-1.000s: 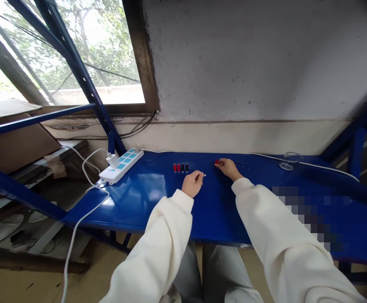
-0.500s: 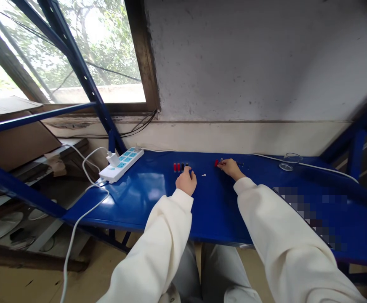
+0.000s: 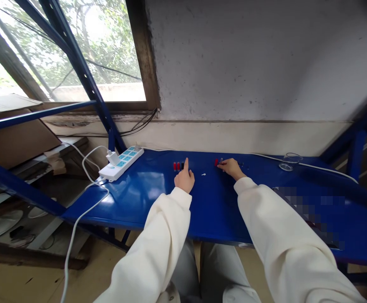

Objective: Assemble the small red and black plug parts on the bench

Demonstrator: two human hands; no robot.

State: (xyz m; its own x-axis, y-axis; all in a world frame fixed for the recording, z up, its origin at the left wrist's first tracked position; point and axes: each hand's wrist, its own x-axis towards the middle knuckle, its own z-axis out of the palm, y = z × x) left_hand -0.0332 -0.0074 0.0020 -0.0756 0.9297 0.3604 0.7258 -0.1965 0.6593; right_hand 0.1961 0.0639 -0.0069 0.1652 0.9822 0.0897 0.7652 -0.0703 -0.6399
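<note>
My left hand (image 3: 184,180) rests on the blue table with its index finger stretched forward and its thumb apart; nothing shows in it. Beside that finger, small red cylinders (image 3: 176,166) and a small black cylinder (image 3: 182,166) stand in a row. The finger covers the row's right end. My right hand (image 3: 232,169) has its thumb and fingers pinched together low over the table, and what they hold is too small to make out. Just left of its fingertips are a small red piece (image 3: 216,162) and a small clear piece (image 3: 222,160).
A small white piece (image 3: 203,174) lies between my hands. The white power strip (image 3: 122,164) with a plug and cables sits at the left. Several tiny dark bits (image 3: 243,165) lie beyond my right hand. A clear round container (image 3: 285,166) stands at the back right.
My left index finger has straightened forward over the right end of the row. My right hand stays almost in place, still pinched.
</note>
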